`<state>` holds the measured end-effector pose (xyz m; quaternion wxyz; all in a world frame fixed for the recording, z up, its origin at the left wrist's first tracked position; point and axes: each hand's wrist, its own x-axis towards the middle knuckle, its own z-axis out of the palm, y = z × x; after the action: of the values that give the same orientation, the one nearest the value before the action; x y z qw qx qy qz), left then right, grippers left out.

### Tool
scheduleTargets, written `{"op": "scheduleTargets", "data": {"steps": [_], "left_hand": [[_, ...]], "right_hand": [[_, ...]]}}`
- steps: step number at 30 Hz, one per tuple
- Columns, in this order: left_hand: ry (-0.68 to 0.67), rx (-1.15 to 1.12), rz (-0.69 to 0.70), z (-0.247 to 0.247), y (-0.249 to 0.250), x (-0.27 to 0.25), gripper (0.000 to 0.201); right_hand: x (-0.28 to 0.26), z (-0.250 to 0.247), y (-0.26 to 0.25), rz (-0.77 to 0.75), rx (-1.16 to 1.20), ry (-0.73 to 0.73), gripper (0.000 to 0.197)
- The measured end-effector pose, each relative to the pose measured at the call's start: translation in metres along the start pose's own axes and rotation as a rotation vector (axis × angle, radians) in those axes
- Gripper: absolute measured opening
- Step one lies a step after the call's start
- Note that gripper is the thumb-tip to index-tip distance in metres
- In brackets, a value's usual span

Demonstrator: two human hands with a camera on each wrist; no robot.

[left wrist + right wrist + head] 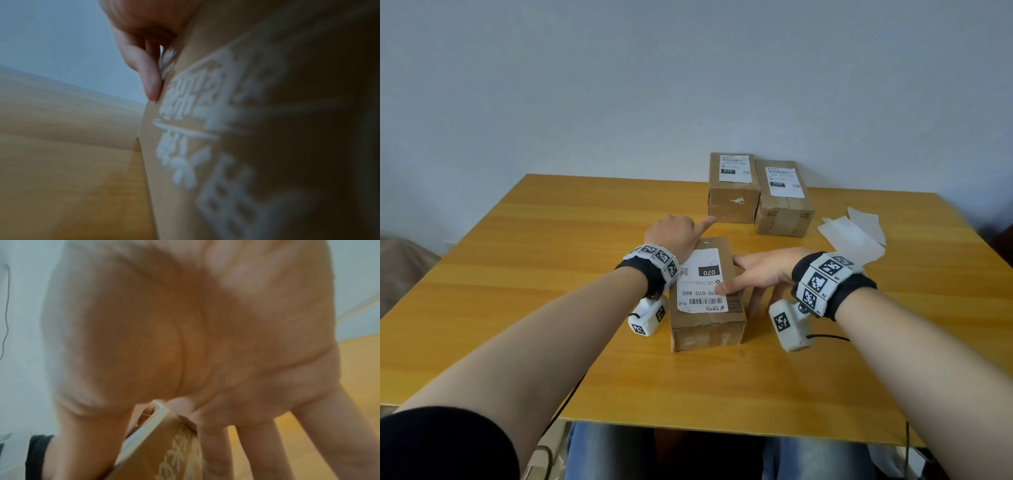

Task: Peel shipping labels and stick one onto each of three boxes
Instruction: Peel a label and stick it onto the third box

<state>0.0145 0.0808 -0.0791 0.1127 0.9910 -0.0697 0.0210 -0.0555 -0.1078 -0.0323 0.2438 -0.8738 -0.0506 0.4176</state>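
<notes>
A brown cardboard box [705, 329] lies in the middle of the wooden table [517, 274], with a white shipping label [702, 284] marked 070 stuck on its top. My left hand [671, 233] wraps the box's far left corner; its fingers [150, 78] run down the printed side of the box [267, 129]. My right hand [763, 270] lies at the right edge, thumb flat on the label. Its fingers [257, 451] spread straight down beside the box [164, 443]. Two more boxes [732, 205] [784, 212] stand at the back, each with a label on it.
Several peeled white backing sheets [852, 240] lie on the table to the right of the back boxes. A grey wall runs behind the table. A thin black cable [828, 337] trails from my right wrist camera across the table.
</notes>
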Motion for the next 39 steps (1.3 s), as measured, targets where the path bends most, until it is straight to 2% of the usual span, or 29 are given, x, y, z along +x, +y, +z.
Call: {"op": "scheduleTargets", "data": {"steps": [3, 6, 10, 12, 14, 16, 19, 21, 24, 28, 32, 35, 39], "left_hand": [[-0.077, 0.004, -0.05, -0.005, -0.007, -0.006, 0.091], [-0.141, 0.065, -0.1, -0.013, -0.02, -0.018, 0.1], [-0.133, 0.09, -0.176, -0.019, -0.034, -0.04, 0.09], [-0.182, 0.062, -0.196, -0.019, -0.04, -0.05, 0.088], [-0.216, 0.02, -0.214, -0.018, -0.044, -0.056, 0.091], [-0.234, -0.049, -0.26, -0.019, -0.044, -0.064, 0.081], [-0.301, -0.416, -0.382, -0.025, -0.04, -0.083, 0.051], [-0.332, -0.604, -0.427, -0.03, -0.034, -0.089, 0.04], [-0.396, -0.65, -0.466, -0.035, -0.025, -0.092, 0.043], [-0.566, -0.556, -0.421, -0.033, -0.018, -0.1, 0.067], [-0.686, -0.533, -0.293, -0.029, -0.005, -0.108, 0.072], [-0.755, -0.581, -0.242, -0.022, -0.001, -0.108, 0.073], [-0.801, -0.696, -0.177, -0.019, -0.006, -0.105, 0.059]], "right_hand": [[-0.003, 0.002, 0.002, -0.03, 0.001, 0.048, 0.084], [-0.013, 0.002, -0.006, -0.048, -0.013, 0.147, 0.087], [-0.004, 0.003, -0.013, 0.117, -0.29, 0.469, 0.094], [0.005, 0.005, -0.013, 0.176, -0.355, 0.567, 0.09], [0.01, 0.005, -0.012, 0.198, -0.364, 0.577, 0.089], [0.009, 0.007, -0.01, 0.194, -0.291, 0.537, 0.091], [0.005, 0.008, -0.006, 0.149, -0.082, 0.514, 0.088], [0.005, 0.007, -0.002, 0.12, 0.015, 0.522, 0.084], [0.006, 0.008, 0.005, 0.083, 0.16, 0.543, 0.081], [0.01, 0.011, 0.012, 0.038, 0.155, 0.615, 0.072], [0.032, 0.015, 0.023, -0.01, -0.007, 0.748, 0.06], [0.044, 0.015, 0.027, -0.017, -0.123, 0.838, 0.053], [0.05, 0.008, 0.026, -0.059, -0.187, 0.841, 0.057]]}}
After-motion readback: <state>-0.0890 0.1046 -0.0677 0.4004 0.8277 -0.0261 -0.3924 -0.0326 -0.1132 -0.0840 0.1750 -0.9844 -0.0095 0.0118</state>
